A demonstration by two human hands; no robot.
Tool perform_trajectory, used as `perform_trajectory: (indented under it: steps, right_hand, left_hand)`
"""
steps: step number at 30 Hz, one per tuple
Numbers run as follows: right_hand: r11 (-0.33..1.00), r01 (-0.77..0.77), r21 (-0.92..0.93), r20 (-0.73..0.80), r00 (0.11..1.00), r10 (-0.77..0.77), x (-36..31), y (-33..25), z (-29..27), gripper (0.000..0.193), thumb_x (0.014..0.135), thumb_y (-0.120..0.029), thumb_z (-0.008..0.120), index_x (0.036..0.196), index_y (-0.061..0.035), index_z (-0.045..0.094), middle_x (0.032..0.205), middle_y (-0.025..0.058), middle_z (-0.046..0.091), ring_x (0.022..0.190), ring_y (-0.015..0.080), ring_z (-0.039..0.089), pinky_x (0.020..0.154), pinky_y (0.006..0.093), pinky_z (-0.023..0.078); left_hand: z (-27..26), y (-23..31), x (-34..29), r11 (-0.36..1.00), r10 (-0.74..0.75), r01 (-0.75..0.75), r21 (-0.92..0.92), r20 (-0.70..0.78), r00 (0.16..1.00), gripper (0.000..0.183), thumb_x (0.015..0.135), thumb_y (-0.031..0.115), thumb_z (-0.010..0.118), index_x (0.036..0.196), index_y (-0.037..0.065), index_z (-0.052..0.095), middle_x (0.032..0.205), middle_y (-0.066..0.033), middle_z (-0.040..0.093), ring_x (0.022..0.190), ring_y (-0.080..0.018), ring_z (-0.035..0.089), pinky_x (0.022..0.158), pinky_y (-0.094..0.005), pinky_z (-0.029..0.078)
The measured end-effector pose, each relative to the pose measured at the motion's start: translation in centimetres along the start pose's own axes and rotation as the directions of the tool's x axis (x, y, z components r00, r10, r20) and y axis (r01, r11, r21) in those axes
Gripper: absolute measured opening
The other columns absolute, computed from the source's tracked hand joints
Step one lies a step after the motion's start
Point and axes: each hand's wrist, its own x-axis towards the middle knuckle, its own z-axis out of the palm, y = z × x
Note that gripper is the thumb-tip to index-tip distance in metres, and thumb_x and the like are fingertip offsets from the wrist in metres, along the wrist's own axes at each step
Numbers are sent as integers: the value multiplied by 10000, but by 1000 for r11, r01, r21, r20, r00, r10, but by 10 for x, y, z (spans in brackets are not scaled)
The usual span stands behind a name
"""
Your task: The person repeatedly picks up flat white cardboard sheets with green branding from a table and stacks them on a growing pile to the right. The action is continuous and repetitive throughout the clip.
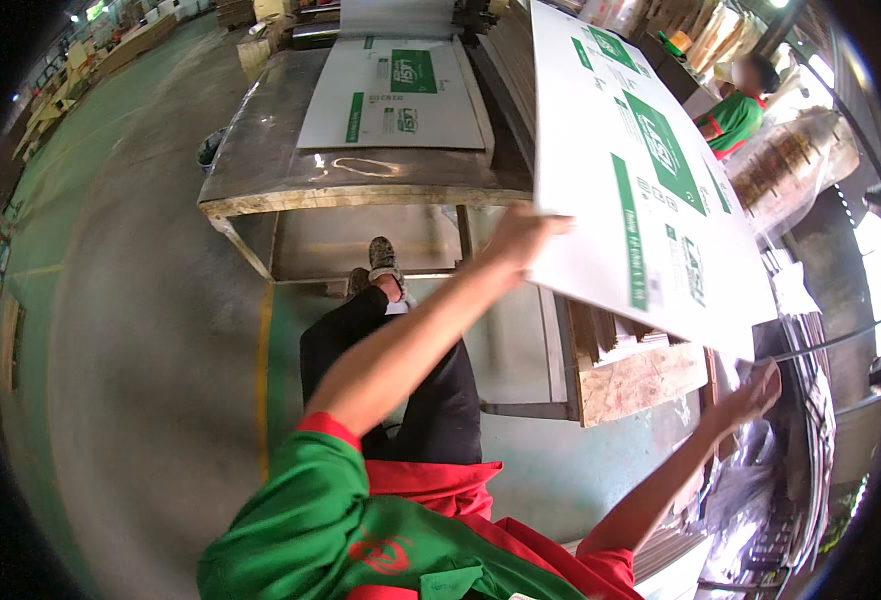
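A large flat white cardboard sheet (pixel 601 190) with green printed panels is raised and tilted on the right. My left hand (pixel 521 240) grips its near left corner, fingers closed over the edge. Just below the sheet's near right corner is my right hand (pixel 753 392), its fingers smeared by motion; whether it touches the corner I cannot tell. A similar white printed sheet (pixel 376 80) lies flat on the metal table (pixel 261 130) ahead of me. Below the raised sheet, a stack of cardboard (pixel 611 340) rests on a wooden board (pixel 641 383).
Another person in a green shirt (pixel 739 122) stands at the far right, near a plastic-wrapped bundle (pixel 801 165). Plastic film and stacked sheets (pixel 806 430) stand by my right arm. A table leg (pixel 241 247) is ahead; a yellow floor line (pixel 263 390) runs at left.
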Motion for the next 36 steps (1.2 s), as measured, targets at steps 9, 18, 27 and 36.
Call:
perform_trajectory:
  steps: [9,18,27,36]
  right_hand:
    - [885,-443,141,733,647,207,-50,12,-19,445,986,-312,596,1296,6,614,997,74,663,819,120,597,665,255,484]
    - [860,-510,-22,913,339,225,-148,-14,-6,338,995,-77,503,1306,-32,627,796,15,620,545,43,466,405,216,326]
    - [824,-497,-271,939,51,339,-225,49,14,595,959,-369,655,1337,68,514,1147,101,622,1012,163,558,852,321,465]
    - [772,-571,-279,928,46,369,-263,59,-46,519,962,-122,564,1453,12,459,756,-80,395,671,46,340,585,225,300]
  left_hand:
    - [-197,52,-213,989,-8,44,140,-247,969,214,880,168,687,983,-17,717,852,-41,702,750,-114,661,673,-275,528]
    - [-240,8,-263,947,-224,302,108,-452,863,288,873,174,715,1081,-22,678,935,-69,703,823,-149,673,709,-307,551]
    - [-317,-51,-366,848,-308,476,232,-516,799,316,849,223,754,1078,12,700,995,-87,717,868,-192,680,770,-351,539]
    - [-242,-61,-415,872,199,212,441,-715,671,446,925,199,675,1278,-61,596,1017,-97,704,927,-165,652,811,-297,518]
